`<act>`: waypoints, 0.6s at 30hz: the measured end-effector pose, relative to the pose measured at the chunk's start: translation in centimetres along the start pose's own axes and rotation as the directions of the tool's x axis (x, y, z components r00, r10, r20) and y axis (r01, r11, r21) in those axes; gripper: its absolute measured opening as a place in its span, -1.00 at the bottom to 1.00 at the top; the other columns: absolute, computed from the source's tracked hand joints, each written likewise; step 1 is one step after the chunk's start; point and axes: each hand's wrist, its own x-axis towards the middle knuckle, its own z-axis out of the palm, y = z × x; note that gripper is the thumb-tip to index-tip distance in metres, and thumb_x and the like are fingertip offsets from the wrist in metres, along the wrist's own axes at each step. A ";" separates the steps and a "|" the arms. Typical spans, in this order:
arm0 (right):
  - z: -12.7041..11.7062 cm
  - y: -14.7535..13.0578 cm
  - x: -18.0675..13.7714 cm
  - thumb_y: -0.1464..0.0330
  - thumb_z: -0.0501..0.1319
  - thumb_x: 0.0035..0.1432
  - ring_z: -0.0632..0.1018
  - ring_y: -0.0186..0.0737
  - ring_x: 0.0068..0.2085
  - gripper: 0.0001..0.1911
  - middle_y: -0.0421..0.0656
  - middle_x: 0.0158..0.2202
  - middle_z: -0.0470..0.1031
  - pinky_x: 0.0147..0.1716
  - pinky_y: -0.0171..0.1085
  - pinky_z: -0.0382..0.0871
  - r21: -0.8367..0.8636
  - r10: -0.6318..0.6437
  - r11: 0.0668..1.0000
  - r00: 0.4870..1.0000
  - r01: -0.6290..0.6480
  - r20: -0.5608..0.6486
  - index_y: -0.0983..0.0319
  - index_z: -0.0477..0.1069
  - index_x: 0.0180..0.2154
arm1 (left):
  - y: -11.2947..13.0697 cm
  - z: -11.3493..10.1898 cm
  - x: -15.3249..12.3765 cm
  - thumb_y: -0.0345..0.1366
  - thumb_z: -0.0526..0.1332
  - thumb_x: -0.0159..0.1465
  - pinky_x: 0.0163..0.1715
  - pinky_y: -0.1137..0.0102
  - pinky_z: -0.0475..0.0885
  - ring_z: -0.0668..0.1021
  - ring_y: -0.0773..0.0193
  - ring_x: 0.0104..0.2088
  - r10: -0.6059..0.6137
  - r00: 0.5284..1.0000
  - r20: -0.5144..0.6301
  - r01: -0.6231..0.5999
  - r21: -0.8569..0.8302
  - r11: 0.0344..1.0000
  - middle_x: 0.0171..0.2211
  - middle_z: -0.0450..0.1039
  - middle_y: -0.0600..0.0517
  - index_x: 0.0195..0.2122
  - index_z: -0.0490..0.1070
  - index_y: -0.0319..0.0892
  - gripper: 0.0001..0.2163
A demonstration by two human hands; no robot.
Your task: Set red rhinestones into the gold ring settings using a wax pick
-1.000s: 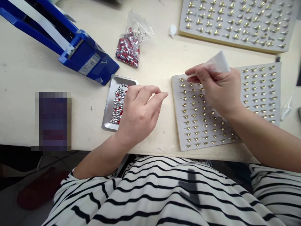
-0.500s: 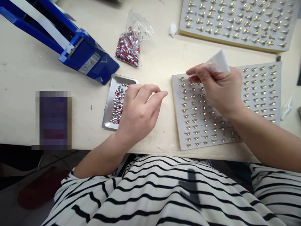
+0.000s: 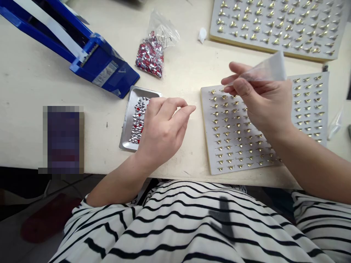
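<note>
My right hand point(image 3: 260, 100) hovers over the top left corner of a grey foam board point(image 3: 307, 109) set with rows of small gold settings. It pinches a small white tube point(image 3: 267, 69), whose nozzle points down-left at the top row. My left hand point(image 3: 163, 129) rests on the table between that board and a small metal tray point(image 3: 128, 120) of red and silver stones. Its thumb and forefinger are pinched together; whatever they hold is too small to make out.
A clear bag of red and silver stones point(image 3: 150, 54) lies behind the tray. A blue tape dispenser point(image 3: 90, 58) sits at the back left. A second foam board of gold settings point(image 3: 276, 25) lies at the back right. A dark blurred object point(image 3: 63, 138) sits at the left edge.
My right hand has tilted and lifted the white tube, which now points more sideways; the hand shifted slightly right. My left hand has stayed still.
</note>
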 end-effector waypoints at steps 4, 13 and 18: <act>0.0 -0.4 -0.7 0.21 0.15 0.17 0.55 -0.31 -0.14 -0.74 -0.20 -0.12 0.52 -0.07 -0.22 0.54 0.050 0.011 0.999 1.000 -0.011 0.005 0.16 0.51 -0.18 | 0.0 0.0 0.0 -0.39 0.10 0.32 -0.04 0.19 0.28 0.34 0.13 -0.11 0.008 1.000 0.002 -0.008 0.000 1.000 -0.09 0.46 0.02 -0.01 0.41 -0.06 -0.75; 0.2 0.0 -2.0 0.18 0.15 0.16 0.56 -0.37 -0.20 -0.74 -0.21 -0.08 0.50 -0.12 -0.29 0.56 0.024 0.078 0.997 0.997 -0.078 -0.017 0.12 0.50 -0.18 | 0.0 0.1 0.0 -0.40 0.12 0.31 -0.05 0.18 0.31 0.36 0.12 -0.12 0.009 1.000 0.011 -0.009 0.008 1.000 -0.09 0.47 0.02 -0.02 0.42 -0.05 -0.75; 0.2 0.2 -1.9 0.14 0.12 0.18 0.57 -0.33 -0.20 -0.70 -0.22 -0.20 0.54 -0.11 -0.24 0.54 -0.102 0.084 0.991 0.996 -0.088 -0.037 0.12 0.51 -0.18 | 0.0 0.1 0.0 -0.40 0.12 0.31 -0.03 0.18 0.30 0.36 0.12 -0.10 0.002 1.000 0.022 -0.003 0.009 1.000 -0.09 0.47 0.02 -0.01 0.43 -0.06 -0.75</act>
